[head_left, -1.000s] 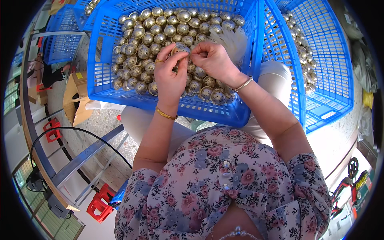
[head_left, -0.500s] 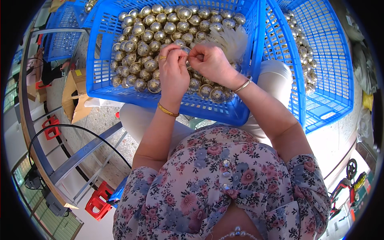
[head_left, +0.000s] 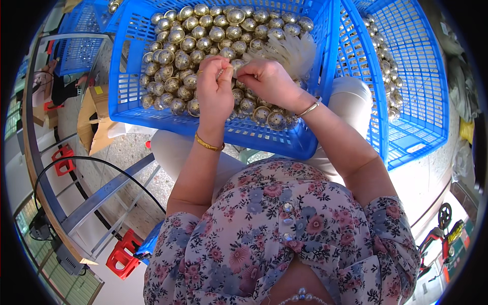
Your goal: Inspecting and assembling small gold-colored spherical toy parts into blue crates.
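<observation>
Over the near half of a blue plastic basket [head_left: 234, 134], both hands work close together. My left hand [head_left: 214, 90] is closed in a pinch, thumb against the curled fingers; whatever it holds is too small to make out. Just to its right, my right hand [head_left: 273, 85] is pinched too, with its fingertips turned down and in toward the left hand; its contents are hidden. Beneath them lie many shiny perforated metal balls [head_left: 216, 34] with rims, resembling tea infusers. A fanned bundle of pale translucent strips or small bags [head_left: 292, 53] rests on the balls, beyond the right hand.
A second blue basket [head_left: 406, 96] with more metal balls [head_left: 384, 63] stands at the right. On the left are an open cardboard box [head_left: 96, 119], a metal-framed table [head_left: 109, 195] with a black cable, and a red stool [head_left: 123, 256]. My knees flank the near basket.
My left hand has shifted slightly left and down, widening the gap between the hands. The right hand has barely moved. Both remain pinched.
</observation>
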The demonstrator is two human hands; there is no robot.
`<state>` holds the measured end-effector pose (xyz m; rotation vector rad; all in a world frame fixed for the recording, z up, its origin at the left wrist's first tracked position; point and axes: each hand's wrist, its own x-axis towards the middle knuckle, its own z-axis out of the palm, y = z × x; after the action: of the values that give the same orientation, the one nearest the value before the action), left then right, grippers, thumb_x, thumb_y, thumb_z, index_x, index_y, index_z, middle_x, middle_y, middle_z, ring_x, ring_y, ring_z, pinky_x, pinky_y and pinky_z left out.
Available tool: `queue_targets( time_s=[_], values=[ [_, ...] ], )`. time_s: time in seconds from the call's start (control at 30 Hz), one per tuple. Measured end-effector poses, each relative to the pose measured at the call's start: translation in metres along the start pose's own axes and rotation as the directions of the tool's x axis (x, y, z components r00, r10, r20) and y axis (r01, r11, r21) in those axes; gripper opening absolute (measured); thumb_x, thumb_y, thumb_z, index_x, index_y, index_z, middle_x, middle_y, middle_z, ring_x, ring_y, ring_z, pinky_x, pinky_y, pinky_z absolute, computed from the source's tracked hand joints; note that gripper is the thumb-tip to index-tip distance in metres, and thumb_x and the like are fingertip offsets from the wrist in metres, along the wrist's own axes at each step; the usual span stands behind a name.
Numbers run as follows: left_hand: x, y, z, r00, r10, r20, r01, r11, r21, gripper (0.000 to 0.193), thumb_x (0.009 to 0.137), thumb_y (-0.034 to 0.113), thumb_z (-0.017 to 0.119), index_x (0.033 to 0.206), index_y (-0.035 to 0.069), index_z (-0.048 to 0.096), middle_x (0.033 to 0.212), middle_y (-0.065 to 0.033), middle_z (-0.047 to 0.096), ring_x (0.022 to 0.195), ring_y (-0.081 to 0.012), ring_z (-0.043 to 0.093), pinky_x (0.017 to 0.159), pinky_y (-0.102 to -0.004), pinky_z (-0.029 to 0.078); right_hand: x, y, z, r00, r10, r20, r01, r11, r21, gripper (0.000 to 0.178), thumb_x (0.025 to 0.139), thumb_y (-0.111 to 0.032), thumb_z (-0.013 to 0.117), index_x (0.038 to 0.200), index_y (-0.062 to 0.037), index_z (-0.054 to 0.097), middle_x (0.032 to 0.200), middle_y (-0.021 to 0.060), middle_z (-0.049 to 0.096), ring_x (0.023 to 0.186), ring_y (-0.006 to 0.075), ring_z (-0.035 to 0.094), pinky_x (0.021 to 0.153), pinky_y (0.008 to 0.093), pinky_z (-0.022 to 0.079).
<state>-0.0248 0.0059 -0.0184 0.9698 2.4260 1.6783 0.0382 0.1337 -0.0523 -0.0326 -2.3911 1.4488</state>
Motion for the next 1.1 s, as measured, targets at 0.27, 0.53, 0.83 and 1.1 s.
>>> queue_targets(
  time_s=[0.27,0.53,0.83,1.1],
  values=[
    [-0.003,-0.061,0.009,0.958,-0.287,0.023,0.287,0.958,0.01,0.008,0.082,0.006,0.055,0.087,0.0,0.055,0.08,-0.0096,0.062,0.07,-0.0151,0.057,0.064,-0.027,0.045,0.011,0.022,-0.016,0.891,0.454,0.025,-0.453,0.891,-0.032,0.02,0.078,-0.013,0.056,0.096,-0.0054,0.065,0.08,0.0093,0.066,0.069,0.0142,0.062,0.067,0.026,0.05],
    [0.022,-0.087,-0.011,0.882,-0.461,-0.097,0.461,0.887,-0.023,0.006,0.081,0.006,0.057,0.083,0.001,0.054,0.083,-0.0102,0.061,0.075,-0.0189,0.058,0.066,-0.028,0.045,0.039,0.032,-0.038,0.901,0.434,-0.008,-0.431,0.892,-0.136,0.023,0.08,-0.011,0.053,0.1,-0.0053,0.063,0.085,0.0057,0.064,0.071,0.0107,0.06,0.064,0.0233,0.049],
    [0.026,-0.04,-0.017,0.981,0.118,0.154,-0.176,0.879,0.444,0.004,0.078,0.004,0.054,0.082,0.004,0.052,0.079,-0.0127,0.055,0.077,-0.0328,0.05,0.074,-0.04,0.04,0.04,-0.002,0.011,0.865,0.278,0.419,-0.495,0.618,0.611,0.044,0.081,-0.001,0.047,0.125,-0.0006,0.042,0.11,0.0106,0.053,0.082,0.0145,0.06,0.072,0.026,0.05],
    [0.02,-0.025,-0.021,0.986,-0.026,0.166,-0.005,0.983,0.183,0.008,0.082,0.01,0.052,0.082,0.002,0.053,0.076,-0.0104,0.055,0.067,-0.0244,0.053,0.061,-0.0325,0.043,0.035,-0.006,0.002,0.817,0.435,0.379,-0.573,0.683,0.453,0.016,0.086,-0.012,0.054,0.092,0.0001,0.061,0.073,0.0003,0.059,0.066,0.0062,0.053,0.06,0.0205,0.046]
  ],
)
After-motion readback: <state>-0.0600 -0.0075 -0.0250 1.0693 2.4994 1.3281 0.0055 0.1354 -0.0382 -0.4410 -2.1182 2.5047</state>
